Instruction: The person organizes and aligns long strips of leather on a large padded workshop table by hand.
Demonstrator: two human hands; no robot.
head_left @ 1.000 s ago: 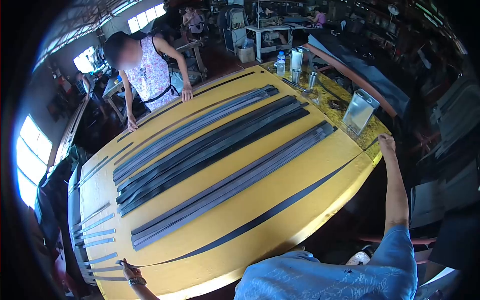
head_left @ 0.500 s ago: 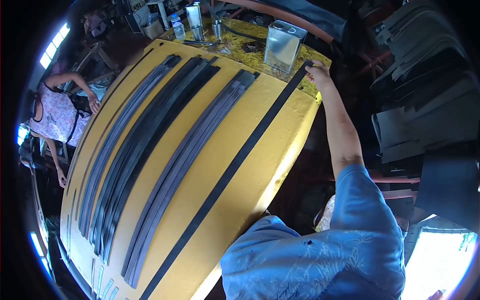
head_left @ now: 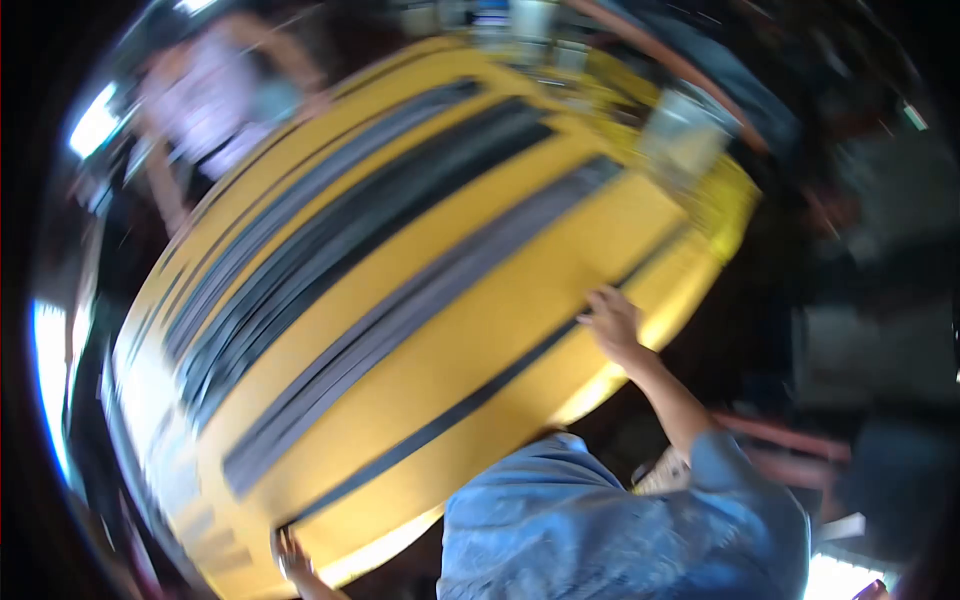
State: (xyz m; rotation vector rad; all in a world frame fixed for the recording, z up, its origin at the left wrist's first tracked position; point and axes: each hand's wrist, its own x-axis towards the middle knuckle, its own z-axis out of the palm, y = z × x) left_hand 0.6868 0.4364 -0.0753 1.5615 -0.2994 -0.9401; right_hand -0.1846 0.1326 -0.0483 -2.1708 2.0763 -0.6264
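A long dark strip (head_left: 440,424) lies straight across the yellow table (head_left: 490,445) near its front edge. My right hand (head_left: 612,322) is on the strip towards its far end, fingers bent over it. At the near end of the strip is my left hand (head_left: 291,556), its fingers close together at the tip; both hands are blurred. Beyond the strip lie a purple-grey bundle of strips (head_left: 420,310), a black bundle (head_left: 350,240) and a thinner grey bundle (head_left: 300,205).
A metal can (head_left: 685,130) stands at the table's far right end, with cups and a bottle (head_left: 490,25) beside it. Across the table is another person (head_left: 205,95), arms at the edge. Dark sheets (head_left: 860,345) are stacked at the right.
The view has turned. My right hand has moved from the strip's far end back along it. My left hand has come into view at the near end.
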